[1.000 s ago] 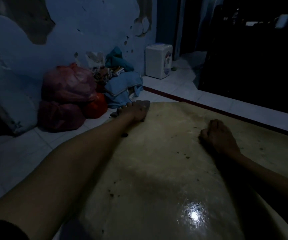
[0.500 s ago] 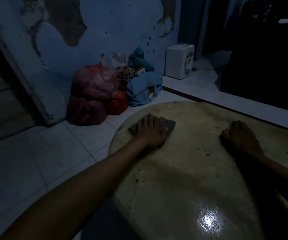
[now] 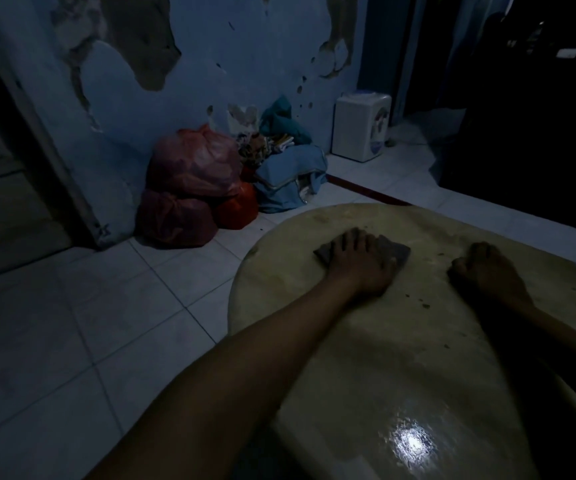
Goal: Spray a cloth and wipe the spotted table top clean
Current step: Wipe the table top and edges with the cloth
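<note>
A pale round table top point(image 3: 366, 358) fills the lower right of the dim view, with small dark spots scattered near its middle and right. My left hand point(image 3: 359, 265) lies flat with spread fingers on a dark grey cloth point(image 3: 395, 251), pressing it onto the far part of the top. My right hand point(image 3: 485, 271) rests on the table to the right of the cloth, fingers curled under into a loose fist that holds nothing. No spray bottle is in view.
White floor tiles point(image 3: 89, 323) spread to the left of the table. Red plastic bags point(image 3: 189, 188) and a blue bundle of cloth point(image 3: 290, 178) lean on the peeling blue wall. A white appliance point(image 3: 361, 126) stands by a dark doorway.
My left hand has drawn the cloth from the table's far left edge inward toward the middle. The view has swung left. My right hand stays planted.
</note>
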